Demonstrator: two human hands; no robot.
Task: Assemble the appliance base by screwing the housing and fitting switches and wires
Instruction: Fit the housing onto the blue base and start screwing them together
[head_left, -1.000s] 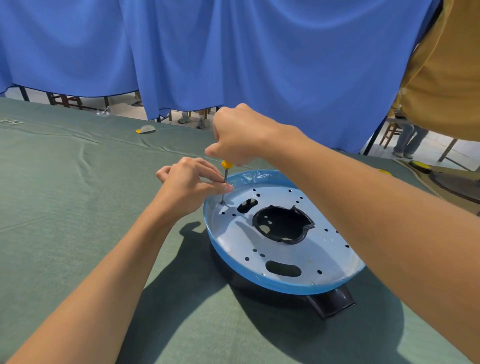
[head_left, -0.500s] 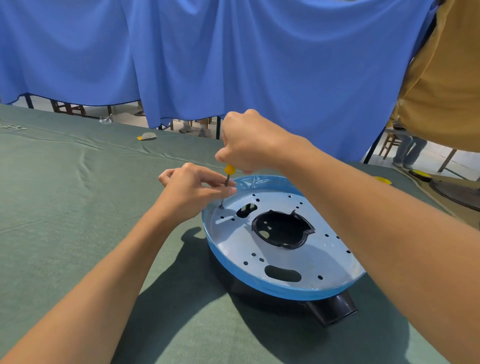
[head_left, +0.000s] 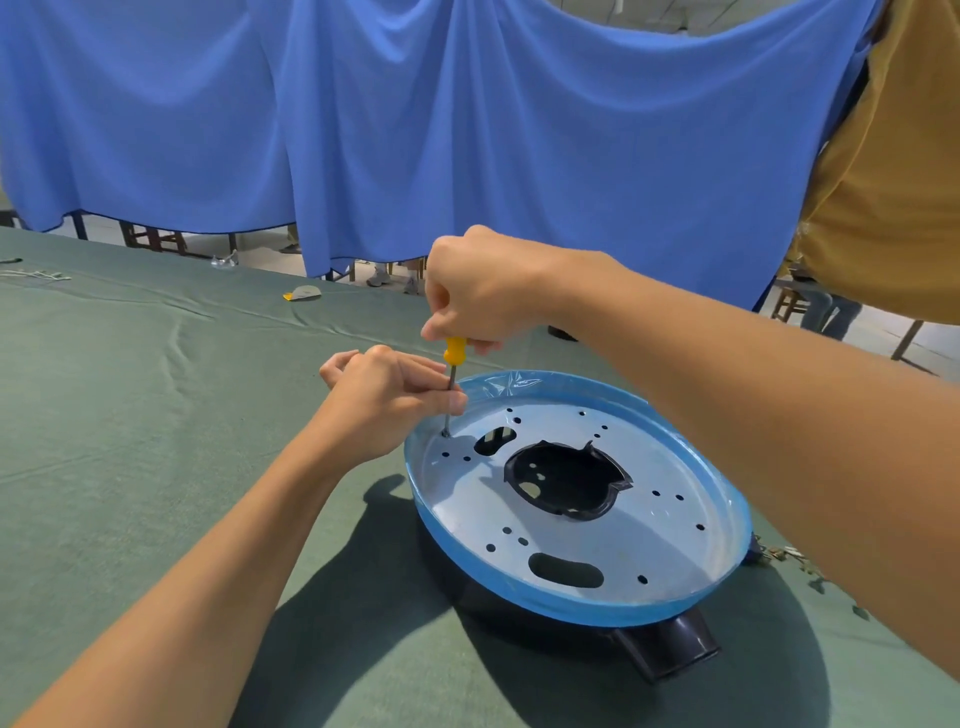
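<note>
Grips the screwdriver (head_left: 455, 349) in the right hand (head_left: 483, 288), fist wrapped over the top of the yellow handle so only its lower end shows; probably to bear down while turning. Holds the shaft close to upright, tip seated at the far-left edge of the metal plate (head_left: 644, 540). Too small to tell screw head from bare hole under the tip.

Pinches the shaft low down with the left hand (head_left: 384, 400), thumb and forefinger closed on the steel, remaining fingers curled; likely to steady the tip and stop it skating off.

Finds the plate lying flat, face up, inside the black housing (head_left: 670, 649), rim wrapped in blue protective film (head_left: 571, 613). Suits top-down access to the fixing holes. Rests the whole appliance base on the green table cloth (head_left: 130, 415), right of centre and directly under the right forearm, with a black stub of the housing pointing toward the near right.

Judges the step as screwing plate to housing, early in the task; sees no switches or wires.

Count:
- hands: 2, both on the one tool
- screwdriver: 1
- appliance base: 1
- central cut-out (head_left: 566, 480): 1
- oblong slots: 2
- small round holes: about fourteen visible

Beyond the base:
- blue curtain (head_left: 467, 130) along the far table edge
- person in an ochre shirt (head_left: 893, 182) at right
- one small grey-and-yellow scrap (head_left: 303, 294) on the cloth
- a length of white cord (head_left: 31, 274) at far left
</note>
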